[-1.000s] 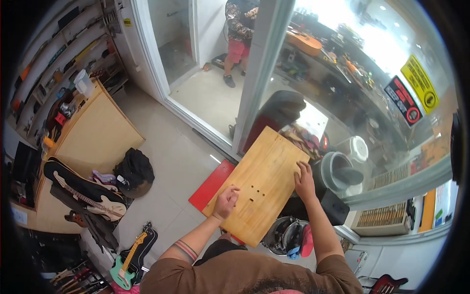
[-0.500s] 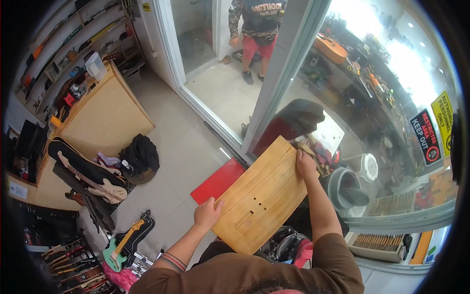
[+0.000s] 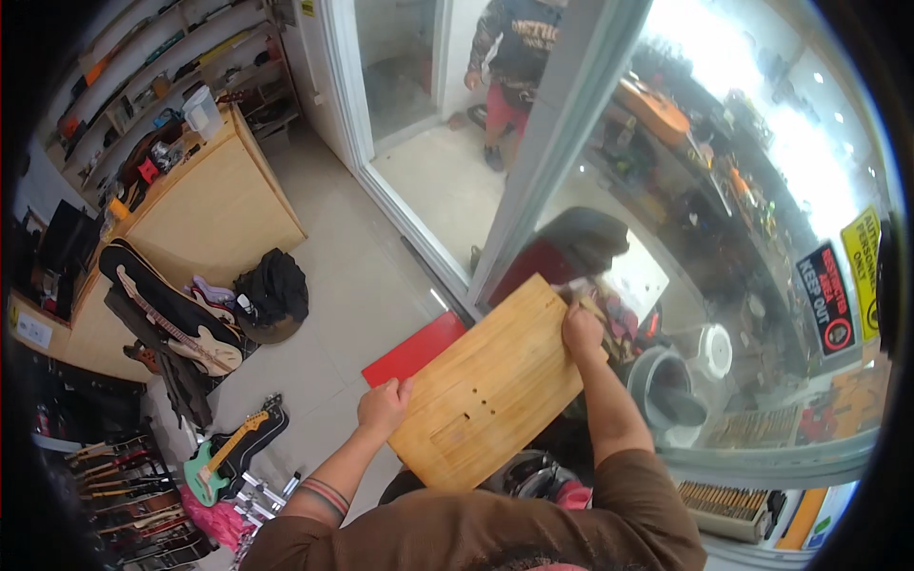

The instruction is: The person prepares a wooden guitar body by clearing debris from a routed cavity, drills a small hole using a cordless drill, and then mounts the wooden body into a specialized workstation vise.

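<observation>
A light wooden board (image 3: 495, 381) with a few small drilled holes spans the space in front of my body, tilted with its far end up to the right. My left hand (image 3: 384, 407) grips its left edge, thumb on top. Along the right edge, my right hand (image 3: 583, 335) is closed on the board near the far corner. The fingers beneath the board are hidden in both cases. Beyond the board's left side, a flat red panel (image 3: 415, 348) lies on the tiled floor, partly covered from view.
A glass partition (image 3: 752, 285) with a doorway stands ahead and right; a person (image 3: 509, 67) is behind it. Grey buckets (image 3: 666, 381) show on the right. A green electric guitar (image 3: 224, 457), a black bag (image 3: 271, 297) and a wooden counter (image 3: 219, 205) are left.
The board has shifted slightly left and nearer to me, both hands keeping hold. The view has turned a little, and the person behind the glass appears partly hidden by the door frame.
</observation>
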Motion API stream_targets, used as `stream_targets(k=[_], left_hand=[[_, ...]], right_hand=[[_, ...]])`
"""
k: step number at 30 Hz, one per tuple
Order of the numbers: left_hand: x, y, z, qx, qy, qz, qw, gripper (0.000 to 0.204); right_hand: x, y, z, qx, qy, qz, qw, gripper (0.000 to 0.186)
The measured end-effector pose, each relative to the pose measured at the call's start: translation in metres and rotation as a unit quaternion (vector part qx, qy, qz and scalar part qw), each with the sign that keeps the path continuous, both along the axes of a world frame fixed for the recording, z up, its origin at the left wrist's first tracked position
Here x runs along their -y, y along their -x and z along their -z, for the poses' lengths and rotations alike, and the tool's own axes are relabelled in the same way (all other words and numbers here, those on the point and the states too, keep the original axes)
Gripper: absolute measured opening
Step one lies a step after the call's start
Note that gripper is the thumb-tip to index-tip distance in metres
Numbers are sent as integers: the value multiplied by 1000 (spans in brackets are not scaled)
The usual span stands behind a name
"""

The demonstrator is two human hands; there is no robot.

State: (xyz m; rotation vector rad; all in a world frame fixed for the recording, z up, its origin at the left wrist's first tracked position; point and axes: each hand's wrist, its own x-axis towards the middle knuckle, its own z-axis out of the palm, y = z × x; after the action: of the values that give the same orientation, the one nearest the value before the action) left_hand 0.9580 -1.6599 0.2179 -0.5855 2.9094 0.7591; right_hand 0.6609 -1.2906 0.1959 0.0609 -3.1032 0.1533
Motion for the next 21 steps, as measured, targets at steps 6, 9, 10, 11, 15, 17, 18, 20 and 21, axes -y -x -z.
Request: stream_targets(k=[6,9,10,11,15,17,18,20,21], left_hand=[[8,-43,27,-145,-164,-247,944,39],[-20,-74,32,-179,-312,-402,842,43],[-34,-78,28,-191,-405,-468,762,49],[-47,-78,25,-187,-402,-475,760,49],[-68,-84,41,-203,-400,-498,742,63],[-74,-87,54,-176,-448,-514,710,67],[-78,-85,57,-186,-430,-508,722,70],[-81,-82,61,-195,-410,-508,732,73],[-81,-82,63,-196,-401,-507,737,73]], right_hand=[[-7,28,0,68,88,-43,993,60],[-7,24,-1,61,158,-68,983,70],[-12,26,4,93,161,-34,982,74],[-16,28,9,124,164,2,979,79],[-12,42,-2,197,145,-47,968,90],[-4,36,-3,190,151,-55,969,93],[-3,32,-2,153,140,-42,977,92],[1,22,-6,125,113,-9,986,89],[2,23,-5,129,113,-13,985,89]])
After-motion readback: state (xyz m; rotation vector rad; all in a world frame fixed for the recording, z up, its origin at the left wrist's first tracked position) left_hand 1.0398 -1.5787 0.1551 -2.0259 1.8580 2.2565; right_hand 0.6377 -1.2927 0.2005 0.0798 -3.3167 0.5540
